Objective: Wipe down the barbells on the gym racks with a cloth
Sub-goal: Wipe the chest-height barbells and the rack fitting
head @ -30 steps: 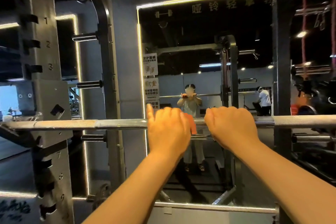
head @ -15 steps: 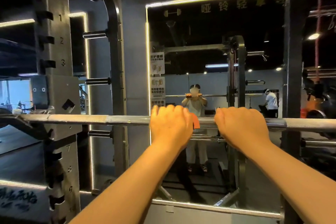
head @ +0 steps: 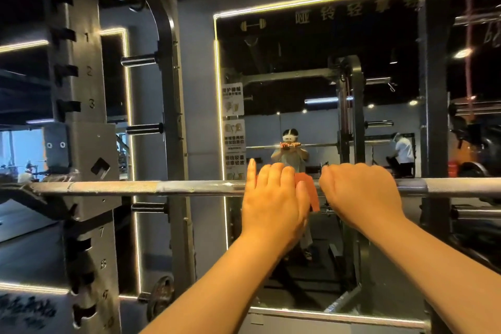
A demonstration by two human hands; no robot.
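The barbell [head: 189, 187] rests on the rack upright [head: 81, 89]. Well right of that upright, the orange cloth [head: 307, 192] drapes the bar under the left hand [head: 273, 198], fingers [head: 271, 173] curled over it, index lifted. The right hand [head: 360, 192] grips bare bar beside it. Best wrap the cloth fully, squeeze, and slide toward the upright.

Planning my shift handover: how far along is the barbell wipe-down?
Done: nothing visibly finished. In hand: the left hand holds the orange cloth on the barbell mid-shaft; the right hand grips it. Left: the stretch toward the left rack upright, and the right end.
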